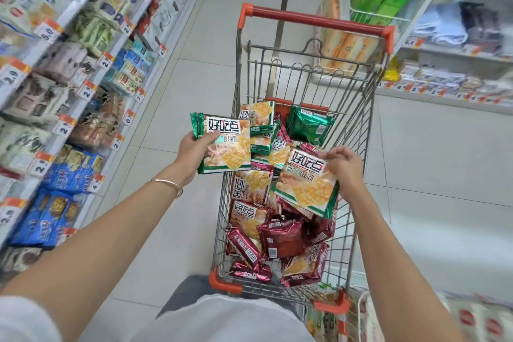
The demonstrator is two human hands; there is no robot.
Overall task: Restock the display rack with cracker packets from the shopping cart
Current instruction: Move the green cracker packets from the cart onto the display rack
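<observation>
Gripping a packet (pixel 225 144) beside the cart (pixel 313 19), the left hand (pixel 193 152) looks secure; the right hand (pixel 345 167) pinches a second packet (pixel 305 184) by its edge above the cart, where it may slip.

Cracker packets (pixel 304 184) glossy foil-plastic; shopping cart (pixel 358 125) bare wire metal, handle (pixel 313 19) red plastic.

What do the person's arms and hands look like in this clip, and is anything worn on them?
Both forearms are bare, and neither the left hand nor the right hand wears a glove. A thin, pale metallic bangle circles the left wrist; nothing shows on the right wrist. A white sleeve covers the left upper arm at the bottom corner of the view.
</observation>
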